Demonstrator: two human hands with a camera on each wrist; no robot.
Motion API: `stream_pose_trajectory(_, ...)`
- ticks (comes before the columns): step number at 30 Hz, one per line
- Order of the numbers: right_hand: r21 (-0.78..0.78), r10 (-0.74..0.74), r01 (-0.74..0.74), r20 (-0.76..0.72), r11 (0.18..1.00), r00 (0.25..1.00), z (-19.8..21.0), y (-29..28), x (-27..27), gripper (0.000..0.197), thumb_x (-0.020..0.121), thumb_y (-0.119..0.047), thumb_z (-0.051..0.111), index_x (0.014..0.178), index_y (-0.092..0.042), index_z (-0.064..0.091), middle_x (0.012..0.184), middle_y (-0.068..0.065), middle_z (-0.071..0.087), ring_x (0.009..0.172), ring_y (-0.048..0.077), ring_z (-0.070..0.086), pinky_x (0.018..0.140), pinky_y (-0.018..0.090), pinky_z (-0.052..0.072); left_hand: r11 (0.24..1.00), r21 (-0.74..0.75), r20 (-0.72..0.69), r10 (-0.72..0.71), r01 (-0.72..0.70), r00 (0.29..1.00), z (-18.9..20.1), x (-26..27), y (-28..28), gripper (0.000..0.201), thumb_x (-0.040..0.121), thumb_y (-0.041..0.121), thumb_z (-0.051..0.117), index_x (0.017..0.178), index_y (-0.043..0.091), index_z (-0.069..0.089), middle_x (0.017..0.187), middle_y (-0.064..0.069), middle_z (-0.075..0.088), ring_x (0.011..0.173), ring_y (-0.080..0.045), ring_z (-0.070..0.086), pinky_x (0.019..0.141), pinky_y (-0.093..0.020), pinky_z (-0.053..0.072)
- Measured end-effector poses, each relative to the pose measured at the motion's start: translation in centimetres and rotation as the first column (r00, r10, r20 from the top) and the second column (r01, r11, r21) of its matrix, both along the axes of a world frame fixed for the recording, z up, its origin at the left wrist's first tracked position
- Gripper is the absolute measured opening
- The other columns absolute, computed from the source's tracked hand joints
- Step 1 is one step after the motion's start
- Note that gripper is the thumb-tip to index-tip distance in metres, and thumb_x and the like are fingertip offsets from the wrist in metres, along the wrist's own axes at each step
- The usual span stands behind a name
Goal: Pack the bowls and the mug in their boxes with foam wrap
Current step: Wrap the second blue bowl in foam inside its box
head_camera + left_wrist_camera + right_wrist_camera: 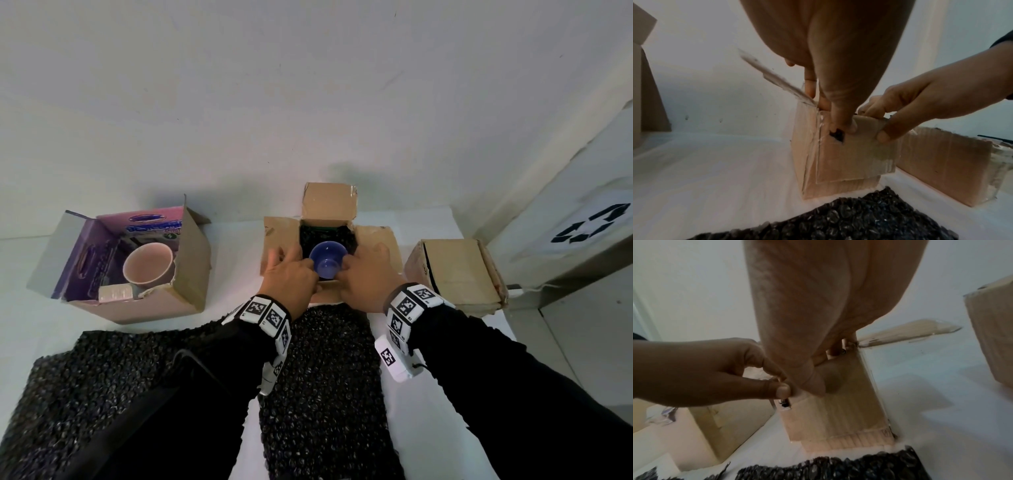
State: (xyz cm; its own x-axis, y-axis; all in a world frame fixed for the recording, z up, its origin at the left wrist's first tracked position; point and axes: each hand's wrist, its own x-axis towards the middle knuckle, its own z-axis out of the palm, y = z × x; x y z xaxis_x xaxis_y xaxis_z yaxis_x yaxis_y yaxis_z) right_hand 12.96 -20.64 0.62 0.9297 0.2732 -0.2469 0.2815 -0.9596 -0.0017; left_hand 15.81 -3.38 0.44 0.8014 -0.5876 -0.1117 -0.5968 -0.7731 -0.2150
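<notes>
Hands both at my middle box (329, 205): left hand (289, 274) and right hand (368, 274) each pinch its near flap (859, 142), blue bowl (328, 262) sitting inside on black wrap.

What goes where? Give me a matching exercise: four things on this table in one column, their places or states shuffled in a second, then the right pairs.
Things:
1. blue bowl
2. pink mug
3. closed cardboard box
4. black foam wrap

Places or states:
A. flaps shut, at the right
B. in the purple-lined box at the left
C. spread flat on the table, near the person
D. in the middle open box, between both hands

Pairs: 1-D, 2-B, 3-A, 4-C
</notes>
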Motion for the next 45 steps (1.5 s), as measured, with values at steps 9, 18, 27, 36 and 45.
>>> stream_pose_trajectory(9,-0.056,0.051,-0.037,0.272,0.998,0.961,0.0,-2.2,1.5,0.063,0.070,-0.075,0.037,0.099,-0.022,0.055,0.095,0.001,0.063,0.116,0.029,0.040,0.099,0.052,0.019,0.997,0.023,-0.010,-0.075,0.076,0.997,1.0,0.2,0.0,0.017,0.092,0.020,0.048,0.109,0.022,0.052,0.093,0.001,0.064,0.095,-0.024,0.056,0.101,-0.040,0.024)
stream_pose_trajectory(18,0.068,-0.075,0.062,0.205,0.996,0.976,0.7,-2.2,4.1,0.057,0.086,-0.074,0.027,0.089,-0.029,0.061,0.091,-0.003,0.059,0.105,0.020,0.042,0.089,0.044,0.027,0.990,-0.133,-0.039,-0.045,0.040,0.998,0.8,2.6,0.5,0.035,0.097,0.040,0.034,0.100,0.028,0.066,0.099,0.008,0.067,0.111,-0.015,0.049,0.105,-0.052,0.009)
stream_pose_trajectory(27,-0.092,-0.041,0.042,0.012,0.995,0.999,0.8,-2.2,7.1,0.048,0.072,-0.050,0.067,0.114,-0.028,0.061,0.118,-0.002,0.063,0.141,0.032,0.014,0.108,0.063,-0.007,0.999,0.032,-0.104,0.040,-0.037,0.994,1.4,6.4,-0.5,0.045,0.076,0.055,0.060,0.115,0.032,0.061,0.125,0.009,0.054,0.130,-0.025,0.031,0.106,-0.057,0.012)
stream_pose_trajectory(36,-0.154,-0.084,0.097,0.086,0.983,0.993,-0.5,-1.7,7.2,0.039,0.071,-0.037,0.070,0.107,-0.025,0.060,0.113,0.008,0.064,0.142,0.032,0.017,0.107,0.063,-0.016,0.997,0.049,-0.033,0.067,-0.065,0.997,0.6,7.1,-1.2,0.041,0.072,0.058,0.064,0.104,0.032,0.065,0.114,0.005,0.059,0.125,-0.026,0.037,0.108,-0.057,0.014)
stream_pose_trajectory(45,0.083,-0.189,0.173,0.241,0.981,0.952,0.2,-1.1,4.0,0.016,0.083,-0.035,0.062,0.099,-0.031,0.062,0.102,-0.006,0.064,0.110,0.022,0.050,0.104,0.047,0.023,0.984,-0.178,0.109,0.051,-0.031,0.993,0.3,3.4,1.1,0.030,0.094,0.046,0.043,0.103,0.030,0.066,0.104,0.008,0.065,0.108,-0.022,0.051,0.098,-0.042,0.029)
